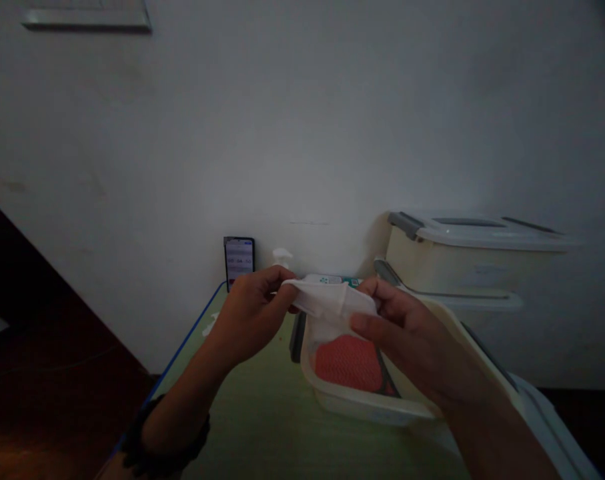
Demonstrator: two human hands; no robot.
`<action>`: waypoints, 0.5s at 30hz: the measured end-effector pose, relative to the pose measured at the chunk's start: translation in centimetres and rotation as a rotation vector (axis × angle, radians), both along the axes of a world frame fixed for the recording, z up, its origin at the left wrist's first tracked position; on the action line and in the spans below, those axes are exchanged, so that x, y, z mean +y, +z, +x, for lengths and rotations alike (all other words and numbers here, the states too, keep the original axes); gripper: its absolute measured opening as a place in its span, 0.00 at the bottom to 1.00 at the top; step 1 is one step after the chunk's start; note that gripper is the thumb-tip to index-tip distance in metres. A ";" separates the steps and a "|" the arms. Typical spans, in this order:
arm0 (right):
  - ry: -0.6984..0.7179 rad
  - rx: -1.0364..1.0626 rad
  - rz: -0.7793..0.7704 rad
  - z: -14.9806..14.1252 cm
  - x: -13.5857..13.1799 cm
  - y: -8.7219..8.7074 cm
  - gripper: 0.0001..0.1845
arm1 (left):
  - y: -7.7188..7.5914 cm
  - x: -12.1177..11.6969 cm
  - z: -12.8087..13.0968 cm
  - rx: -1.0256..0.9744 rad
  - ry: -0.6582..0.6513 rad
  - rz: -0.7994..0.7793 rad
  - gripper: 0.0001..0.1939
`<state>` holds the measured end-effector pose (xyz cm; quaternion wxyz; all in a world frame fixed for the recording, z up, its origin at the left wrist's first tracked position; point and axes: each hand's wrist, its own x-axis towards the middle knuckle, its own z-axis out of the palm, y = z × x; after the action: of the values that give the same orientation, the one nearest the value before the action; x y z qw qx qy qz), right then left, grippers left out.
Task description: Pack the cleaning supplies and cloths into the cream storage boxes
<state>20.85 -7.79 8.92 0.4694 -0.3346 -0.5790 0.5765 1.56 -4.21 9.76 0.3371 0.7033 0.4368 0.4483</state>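
A small piece of white cloth (329, 301), thin and with a raised seam, is stretched between my two hands. My left hand (257, 303) pinches its left end between thumb and fingers. On the opposite side, my right hand (397, 327) grips the cloth's right end. Directly below is an open cream plastic box (359, 401) with dark clip handles. Inside the box lies a red textured item (347, 363) with a dark grey edge; the cloth and my right hand hide part of the box's inside.
A phone (240, 259) with a lit screen leans against the wall. Beside it stands a white pump bottle (282, 257), mostly covered by my left hand. Lidded cream storage boxes (462, 263) are stacked at the right. The green tabletop (262, 413) has a blue left edge.
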 end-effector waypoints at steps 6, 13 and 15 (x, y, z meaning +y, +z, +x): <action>-0.166 -0.354 0.129 -0.2 -0.4 0.5 0.11 | -0.2 -0.1 -0.2 -0.137 -0.177 -0.123 0.06; -0.001 -0.153 0.030 -0.7 -0.3 0.0 0.16 | -0.2 -0.2 0.1 -0.798 -0.533 -0.529 0.04; -0.018 -0.046 -0.003 -0.8 -0.2 -0.2 0.15 | 0.0 -0.5 0.0 -0.833 -0.635 -0.606 0.06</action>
<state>20.08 -7.94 8.74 0.4607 -0.3536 -0.5860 0.5652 1.56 -4.71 9.77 0.7825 0.4371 0.1449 0.4191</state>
